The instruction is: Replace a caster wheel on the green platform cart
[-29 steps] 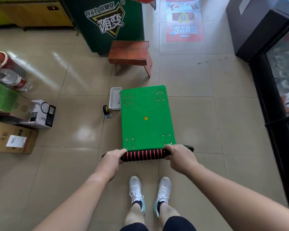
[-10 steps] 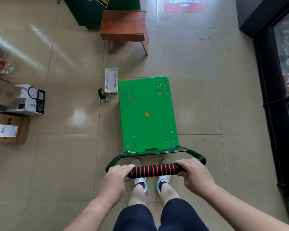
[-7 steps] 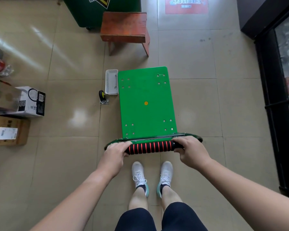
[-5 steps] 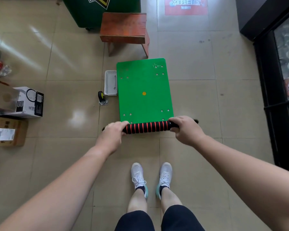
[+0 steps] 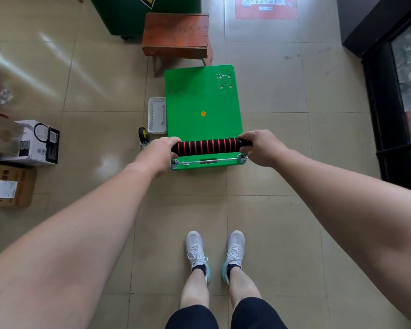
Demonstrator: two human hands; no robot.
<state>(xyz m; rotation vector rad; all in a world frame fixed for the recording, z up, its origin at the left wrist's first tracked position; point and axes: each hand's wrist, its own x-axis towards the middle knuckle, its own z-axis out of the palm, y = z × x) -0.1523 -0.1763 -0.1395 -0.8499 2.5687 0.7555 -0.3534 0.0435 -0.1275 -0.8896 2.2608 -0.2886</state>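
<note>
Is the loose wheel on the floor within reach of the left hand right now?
Probably yes, after letting go: the left hand grips the cart handle, and the wheel stands on bare floor just left of it, beside the basket, with nothing over it.

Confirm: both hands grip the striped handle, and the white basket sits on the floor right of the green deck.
Wrong side: the head view shows the white basket left of the green deck. The left hand and right hand do grip the striped handle.
</note>
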